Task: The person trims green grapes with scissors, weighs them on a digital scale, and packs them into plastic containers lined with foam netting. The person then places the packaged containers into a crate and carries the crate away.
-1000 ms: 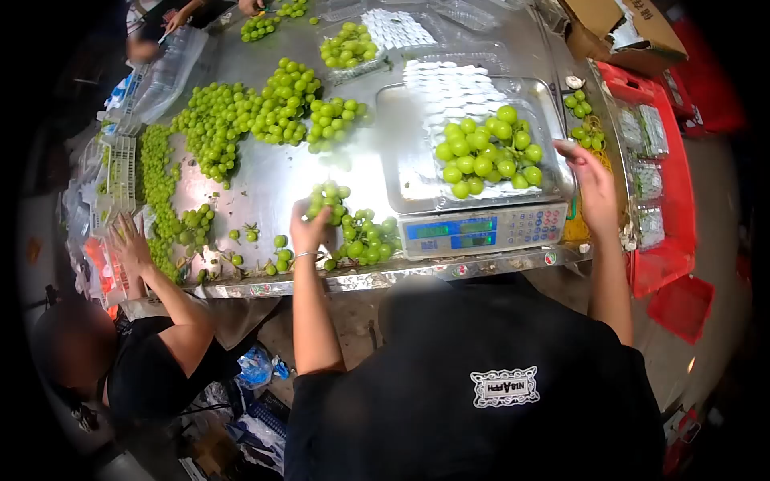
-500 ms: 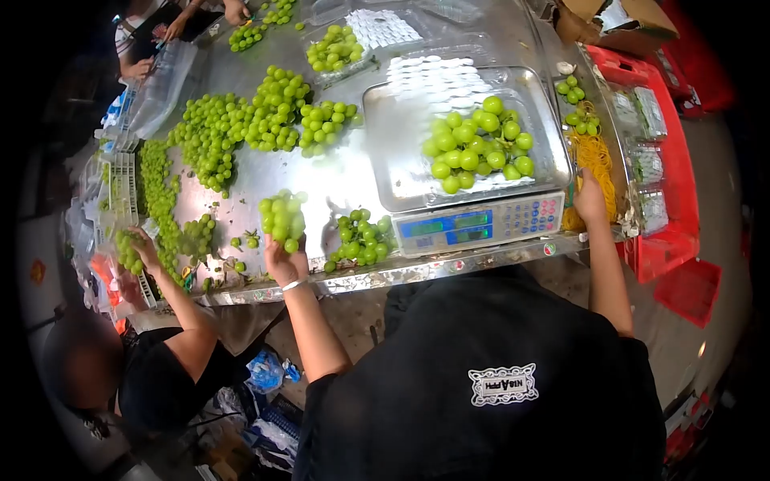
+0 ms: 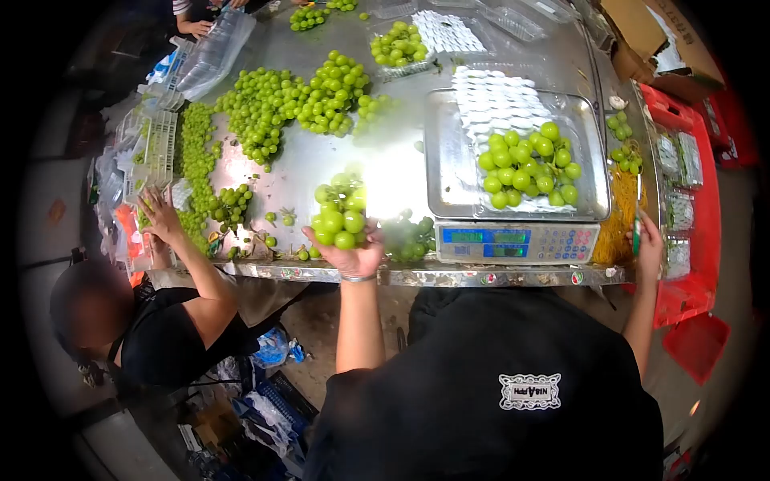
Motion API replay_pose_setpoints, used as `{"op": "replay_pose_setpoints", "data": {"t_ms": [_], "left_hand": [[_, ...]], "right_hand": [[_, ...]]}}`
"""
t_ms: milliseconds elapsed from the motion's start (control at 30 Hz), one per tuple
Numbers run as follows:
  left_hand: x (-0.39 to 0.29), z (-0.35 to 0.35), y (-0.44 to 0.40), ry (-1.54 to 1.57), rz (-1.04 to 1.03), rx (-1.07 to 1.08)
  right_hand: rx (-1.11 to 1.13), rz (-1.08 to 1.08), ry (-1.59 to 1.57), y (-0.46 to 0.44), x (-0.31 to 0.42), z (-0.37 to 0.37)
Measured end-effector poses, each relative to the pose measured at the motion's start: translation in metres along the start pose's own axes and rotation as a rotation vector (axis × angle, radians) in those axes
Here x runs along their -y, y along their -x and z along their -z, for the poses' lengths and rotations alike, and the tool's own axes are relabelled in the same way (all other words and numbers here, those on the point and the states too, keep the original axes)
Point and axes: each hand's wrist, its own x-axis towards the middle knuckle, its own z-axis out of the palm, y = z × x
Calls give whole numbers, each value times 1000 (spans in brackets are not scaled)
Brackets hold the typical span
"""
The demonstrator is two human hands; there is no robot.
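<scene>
On my left hand [image 3: 353,255], palm up near the table's front edge, rests a small bunch of green grapes [image 3: 338,218], with the fingers around its underside. My right hand [image 3: 649,240] is closed on a green-handled tool [image 3: 638,215] with a thin tip pointing up, over the yellow ties right of the scale. Between the hands stands the digital scale [image 3: 513,243]. A clear box with white padding [image 3: 493,96] and a grape bunch [image 3: 529,170] lies on its metal pan. Another bunch [image 3: 413,240] lies left of the scale, partly blurred.
A long heap of grapes [image 3: 265,104] covers the table's left part. A co-worker's hands [image 3: 164,216] are beside a white basket [image 3: 152,148]. A red crate [image 3: 690,297] with packed boxes is at the right, a cardboard box [image 3: 670,48] behind it. Another person's hand [image 3: 195,29] is at the top left.
My left hand has lifted a small bunch and turned palm up beneath it. My right hand moved from beside the pan to the yellow ties and now holds the green-handled tool.
</scene>
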Motion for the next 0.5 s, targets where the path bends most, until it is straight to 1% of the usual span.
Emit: {"op": "replay_pose_setpoints", "data": {"t_ms": [33,67,100,133,167,200,233,300,333,400,433,467,500], "left_hand": [[7,-3,0,-2,-3,21],[13,-12,-1,-13,50,164],[18,-17,-2,-3,57,141],[21,-19,-3,-99,53,132],[25,-21,-3,-195,52,124],[29,-25,-3,-272,63,87],[32,-26,-7,-244,111,119],[39,-35,-16,-318,137,109],[43,-43,-20,-320,164,117],[52,-66,-27,-424,298,214],[57,-80,-30,-426,318,218],[62,-95,-33,-530,358,237],[67,-105,-35,-611,378,248]], "right_hand": [[-22,-142,-237,10,21,-3],[-23,-139,-243,19,44,-11],[-57,-193,-523,30,68,-22],[-93,-243,-804,39,88,-32],[-103,-241,-810,47,102,-40],[33,-240,-806,56,113,-47],[164,-240,-800,65,126,-54],[743,-230,-673,71,162,-77],[803,-270,-651,84,186,-89],[1027,-172,-494,92,206,-110],[1117,-142,-426,87,212,-116],[1205,-105,-357,82,217,-122],[1229,-177,-365,81,224,-123]]}}
